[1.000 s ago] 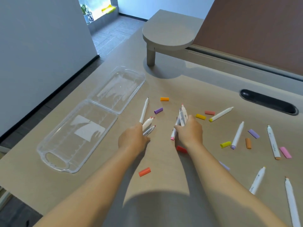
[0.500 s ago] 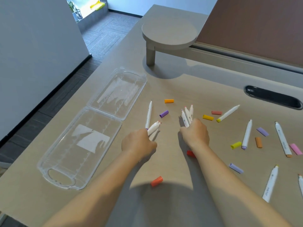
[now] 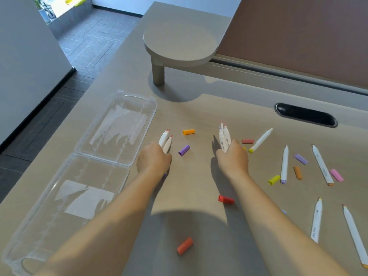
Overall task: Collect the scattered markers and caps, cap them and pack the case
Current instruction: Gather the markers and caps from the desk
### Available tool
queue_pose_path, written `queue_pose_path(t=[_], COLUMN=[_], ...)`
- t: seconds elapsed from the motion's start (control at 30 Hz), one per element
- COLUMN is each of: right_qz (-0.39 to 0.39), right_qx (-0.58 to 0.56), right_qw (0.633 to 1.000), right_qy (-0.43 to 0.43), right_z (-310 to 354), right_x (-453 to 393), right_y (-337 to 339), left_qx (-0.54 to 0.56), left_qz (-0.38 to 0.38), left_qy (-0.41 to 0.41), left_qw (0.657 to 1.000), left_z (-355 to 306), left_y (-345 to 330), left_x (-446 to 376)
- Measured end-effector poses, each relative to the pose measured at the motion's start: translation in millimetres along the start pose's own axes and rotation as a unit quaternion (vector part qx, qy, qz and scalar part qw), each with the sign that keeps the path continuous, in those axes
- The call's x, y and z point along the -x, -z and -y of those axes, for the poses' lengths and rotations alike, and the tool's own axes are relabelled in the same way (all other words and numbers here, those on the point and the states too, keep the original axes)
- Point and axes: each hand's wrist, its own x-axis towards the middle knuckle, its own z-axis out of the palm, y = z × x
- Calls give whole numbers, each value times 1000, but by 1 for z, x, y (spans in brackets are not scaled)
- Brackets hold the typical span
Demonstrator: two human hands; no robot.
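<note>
My left hand point(image 3: 154, 161) grips a small bunch of uncapped white markers point(image 3: 165, 140), tips pointing away from me. In my right hand point(image 3: 233, 157) is another bunch of uncapped markers point(image 3: 224, 136), held upright. The clear plastic case point(image 3: 79, 166) lies open at the left, both halves empty. Loose caps lie around: orange point(image 3: 188, 132), purple point(image 3: 184, 150), pink-red point(image 3: 247, 141), red point(image 3: 225, 199), coral point(image 3: 185, 245), yellow point(image 3: 274, 180). Several more markers lie at the right, such as one with a yellow end point(image 3: 260, 140) and one with a lilac end point(image 3: 284, 164).
A round raised shelf point(image 3: 180, 44) on a post stands at the back of the desk. A dark cable slot point(image 3: 306, 117) is at the back right. The desk's left edge drops to the floor beside the case.
The single marker that lay by my left hand is now in that hand's bunch. Both hands have moved apart, and the bunches stand more upright.
</note>
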Motion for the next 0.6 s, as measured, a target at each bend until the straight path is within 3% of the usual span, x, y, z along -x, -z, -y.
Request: queue_pose_path(t=[0.23, 0.43, 0.6], right_qz=[-23, -94, -87], right_qx=[5, -38, -10], right_qw=[999, 994, 992], right_qy=[-32, -48, -88], right_z=[-7, -32, -52], right_x=[-15, -53, -84], right_y=[15, 43, 61], left_qx=[-63, 19, 52], left_qz=[25, 20, 73], left_qy=[-14, -90, -114], left_qw=[998, 996, 989], left_z=[-16, -72, -117], left_y=[6, -3, -26], left_x=[-8, -2, 0])
